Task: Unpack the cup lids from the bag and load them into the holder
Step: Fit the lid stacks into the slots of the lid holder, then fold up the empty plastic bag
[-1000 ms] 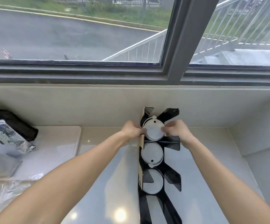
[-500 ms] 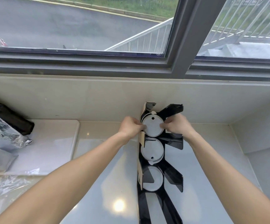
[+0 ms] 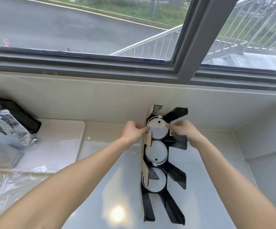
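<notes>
Holder: a black holder (image 3: 175, 176) with slanted arms stands on the pale desk (image 3: 100, 187), its far end close to the wall under the window (image 3: 84, 30); a brown cardboard strip (image 3: 148, 139) runs along its left side.
Top lid: a white lid (image 3: 157, 131) sits in the farthest slot of the holder, a small dark hole near its far edge.
Middle lid: a second white lid (image 3: 156, 152) lies in the next slot, just nearer the person, with its hole at the near edge.
Near lid: a third white lid (image 3: 155, 181) fills the slot after that, partly hidden by a black arm and the cardboard.
Left hand: the left hand (image 3: 132, 132) pinches the left rim of the top lid, fingers curled, reaching over the cardboard strip.
Right hand: the right hand (image 3: 183, 129) pinches the right rim of the same lid, fingers bent over a black arm of the holder.
In the way: the holder's arms and the cardboard crowd both sides of the top lid where the fingers grip.
Left of the desk: a clear plastic bag (image 3: 9, 187) lies crumpled at the near left, on and beside a white board (image 3: 59, 146).
Far left: a silver foil pouch (image 3: 4, 129) rests on that board, with a black item (image 3: 18, 113) behind it against the wall.
</notes>
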